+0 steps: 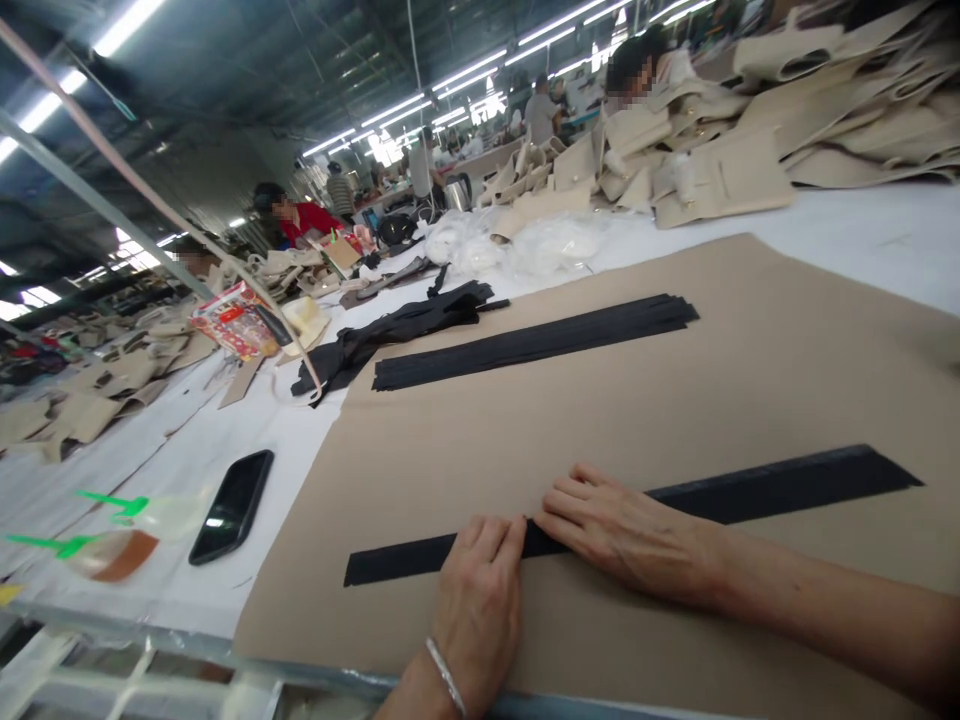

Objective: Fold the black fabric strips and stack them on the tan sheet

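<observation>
A long flat black strip lies slantwise across a large tan sheet. My left hand, with a bracelet at the wrist, closes its fingertips on the strip left of its middle. Right beside it, my right hand has its bent fingers pressed together on the same strip, the thumb side close to the left fingertips. What the fingertips grip is partly hidden under them. Farther back on the sheet rests a neat stack of black strips. Behind its left end lies a loose crumpled bundle of black strips.
Left of the sheet are a black phone and two green-nozzled bottles, one with brown contents. A red patterned packet stands behind. Beige pieces are heaped at the back right, by clear plastic. Several people work beyond.
</observation>
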The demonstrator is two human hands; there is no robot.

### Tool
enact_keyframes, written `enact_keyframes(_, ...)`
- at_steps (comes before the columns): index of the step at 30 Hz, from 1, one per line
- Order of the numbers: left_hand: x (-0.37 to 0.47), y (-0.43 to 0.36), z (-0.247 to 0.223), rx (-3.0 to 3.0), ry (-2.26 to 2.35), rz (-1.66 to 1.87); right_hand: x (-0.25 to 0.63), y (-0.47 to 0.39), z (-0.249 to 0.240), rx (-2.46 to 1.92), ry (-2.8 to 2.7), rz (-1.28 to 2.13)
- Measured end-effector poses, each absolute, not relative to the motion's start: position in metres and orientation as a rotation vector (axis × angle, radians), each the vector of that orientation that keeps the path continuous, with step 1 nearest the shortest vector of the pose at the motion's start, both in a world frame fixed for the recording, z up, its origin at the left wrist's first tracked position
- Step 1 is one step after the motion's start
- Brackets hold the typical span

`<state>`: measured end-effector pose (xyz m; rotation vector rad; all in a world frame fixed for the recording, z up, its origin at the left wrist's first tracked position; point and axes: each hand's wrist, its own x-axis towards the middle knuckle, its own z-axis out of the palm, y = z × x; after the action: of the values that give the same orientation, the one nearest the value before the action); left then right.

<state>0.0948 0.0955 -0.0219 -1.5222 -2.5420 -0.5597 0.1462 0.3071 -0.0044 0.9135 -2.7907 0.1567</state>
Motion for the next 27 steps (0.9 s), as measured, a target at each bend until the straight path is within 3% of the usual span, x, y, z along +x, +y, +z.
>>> enact_keyframes(18, 0.093, 0.095, -0.017, -1.594, -2.548, 0.029, 0.181, 0.364, -0.007, 0.861, -2.750, 0.138)
enact_keyframes(27, 0.086, 0.107, -0.017, -1.750, -2.352, -0.220, 0.203, 0.395, -0.003, 0.828, -2.782, 0.116)
